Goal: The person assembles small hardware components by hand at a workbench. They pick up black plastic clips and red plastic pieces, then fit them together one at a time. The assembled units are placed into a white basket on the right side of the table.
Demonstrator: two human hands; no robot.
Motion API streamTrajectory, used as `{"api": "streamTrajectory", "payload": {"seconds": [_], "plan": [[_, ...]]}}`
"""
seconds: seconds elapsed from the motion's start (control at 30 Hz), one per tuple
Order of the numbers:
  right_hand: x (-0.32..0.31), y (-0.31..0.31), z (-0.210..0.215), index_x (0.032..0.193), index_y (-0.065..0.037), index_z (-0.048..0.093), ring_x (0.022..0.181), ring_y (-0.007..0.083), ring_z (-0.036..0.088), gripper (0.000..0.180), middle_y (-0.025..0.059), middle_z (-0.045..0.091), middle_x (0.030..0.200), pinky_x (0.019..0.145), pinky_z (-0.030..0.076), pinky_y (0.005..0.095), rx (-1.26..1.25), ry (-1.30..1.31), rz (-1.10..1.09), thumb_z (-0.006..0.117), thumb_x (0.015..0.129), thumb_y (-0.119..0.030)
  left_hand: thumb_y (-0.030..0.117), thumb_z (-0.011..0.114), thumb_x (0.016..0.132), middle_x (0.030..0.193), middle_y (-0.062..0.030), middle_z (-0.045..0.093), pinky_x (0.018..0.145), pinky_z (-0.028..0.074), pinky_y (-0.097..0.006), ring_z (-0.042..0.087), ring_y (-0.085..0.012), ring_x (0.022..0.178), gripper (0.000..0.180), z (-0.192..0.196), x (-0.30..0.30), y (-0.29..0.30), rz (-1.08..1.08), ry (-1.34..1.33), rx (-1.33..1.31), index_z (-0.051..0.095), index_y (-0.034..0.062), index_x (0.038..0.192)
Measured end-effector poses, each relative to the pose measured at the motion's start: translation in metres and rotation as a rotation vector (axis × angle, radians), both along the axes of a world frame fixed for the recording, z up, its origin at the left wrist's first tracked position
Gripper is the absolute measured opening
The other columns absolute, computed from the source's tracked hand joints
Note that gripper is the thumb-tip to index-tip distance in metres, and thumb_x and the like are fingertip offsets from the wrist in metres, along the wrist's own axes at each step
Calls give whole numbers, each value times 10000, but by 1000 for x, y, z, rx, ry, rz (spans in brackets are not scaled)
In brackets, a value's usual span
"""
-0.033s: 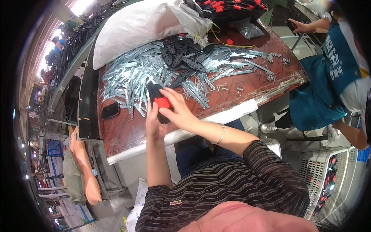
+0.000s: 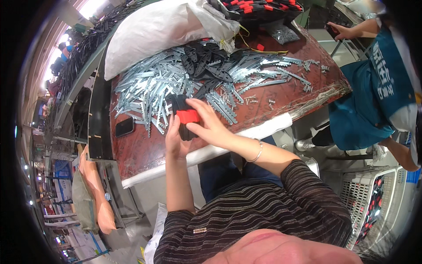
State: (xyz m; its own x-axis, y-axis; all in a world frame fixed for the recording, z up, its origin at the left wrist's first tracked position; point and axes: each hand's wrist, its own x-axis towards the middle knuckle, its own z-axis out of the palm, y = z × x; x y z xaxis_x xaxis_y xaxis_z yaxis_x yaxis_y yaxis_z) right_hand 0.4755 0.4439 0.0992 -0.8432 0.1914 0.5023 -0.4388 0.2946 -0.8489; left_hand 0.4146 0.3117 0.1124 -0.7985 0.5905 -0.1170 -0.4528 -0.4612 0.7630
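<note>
Between my two hands is a black plastic part with a red piece on it (image 2: 187,117), held above the near edge of the table. My left hand (image 2: 176,141) supports it from the left and below. From the right, my right hand (image 2: 210,125) closes on it with thumb and fingers. Just beyond lies a large heap of notched metal strips (image 2: 151,83). Black plastic handle-shaped parts (image 2: 206,66) rest on top of that heap. Small screws or rivets (image 2: 271,103) are scattered to the right.
A phone (image 2: 125,127) lies at the left of the red-brown table (image 2: 145,156). Behind the heap slumps a white sack (image 2: 154,33). Black parts with red pieces (image 2: 259,8) are piled at the back. A co-worker in a teal apron (image 2: 360,97) is at right, near a white crate (image 2: 365,185).
The black part with the red piece has shifted slightly to the right and turned a little, with more of its red piece showing. Both hands still hold it.
</note>
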Motion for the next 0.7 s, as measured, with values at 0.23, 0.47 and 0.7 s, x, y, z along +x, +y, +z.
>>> {"api": "streamTrajectory", "payload": {"seconds": [0.23, 0.47, 0.7], "plan": [[27, 55, 8, 1309, -35, 393, 1225, 303, 398, 586, 170, 357, 1358, 978, 382, 396, 165, 49, -133, 589, 756, -28, 328, 306, 989, 1182, -159, 551, 868, 489, -416, 577, -272, 1032, 439, -11, -7, 25, -386, -275, 242, 436, 1, 1251], [36, 82, 15, 1263, -36, 429, 1205, 377, 393, 590, 209, 389, 1325, 1017, 316, 435, 312, 130, -218, 550, 688, 15, 288, 340, 984, 1111, -152, 598, 818, 524, -414, 618, -282, 960, 375, -5, -3, 57, -373, -428, 238, 480, 20, 1206], [40, 89, 13, 1287, -52, 406, 1215, 353, 394, 586, 180, 374, 1344, 1009, 332, 417, 302, 78, -265, 531, 717, 13, 294, 379, 972, 1135, -141, 596, 833, 516, -418, 616, -268, 971, 375, -8, -9, 69, -399, -445, 232, 504, 25, 1201]]}}
